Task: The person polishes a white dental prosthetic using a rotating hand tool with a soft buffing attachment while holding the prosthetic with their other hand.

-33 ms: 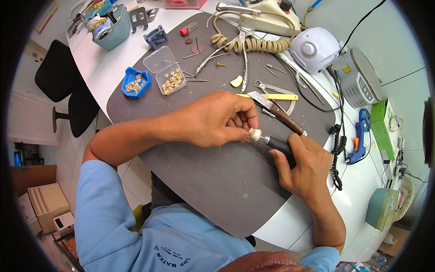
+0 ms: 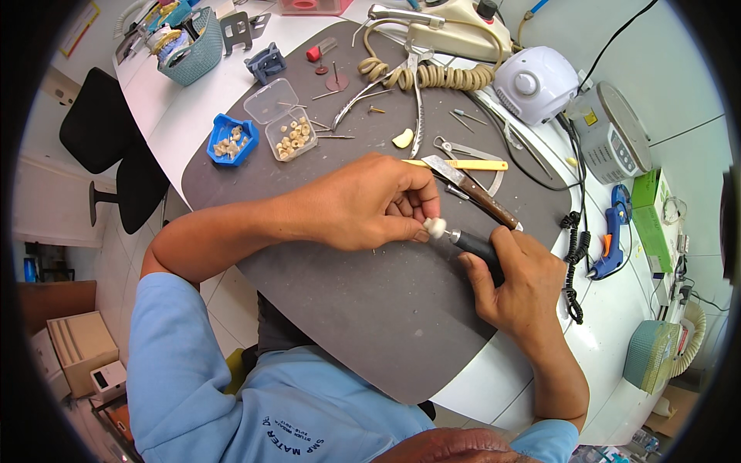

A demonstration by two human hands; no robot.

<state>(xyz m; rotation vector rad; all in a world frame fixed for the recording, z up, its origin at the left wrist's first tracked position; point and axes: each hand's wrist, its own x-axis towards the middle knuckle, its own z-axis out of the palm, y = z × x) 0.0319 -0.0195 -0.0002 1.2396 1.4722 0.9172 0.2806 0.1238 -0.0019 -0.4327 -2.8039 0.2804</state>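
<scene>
Between thumb and fingertips, my left hand [image 2: 378,204] pinches a small white tooth-like piece [image 2: 435,227], partly hidden by the fingers. My right hand [image 2: 525,278] is wrapped round a black rotary handpiece [image 2: 478,247]; its thin metal shank points left and meets the white piece. I cannot make out where the tip ends and the piece begins. Just beyond the hands lie a wooden-handled knife [image 2: 482,194], a yellow-handled tool [image 2: 475,164] and a metal caliper [image 2: 467,148]. Both hands are over the grey mat [image 2: 347,309].
Left on the mat are an open clear box [image 2: 283,157] of cream pieces and a blue dish [image 2: 221,160] with fragments. Farther back lie long pliers [image 2: 419,100] and a coiled beige cord [image 2: 440,78]. A blue glue gun [image 2: 608,248] and black coiled cable [image 2: 571,266] are at right.
</scene>
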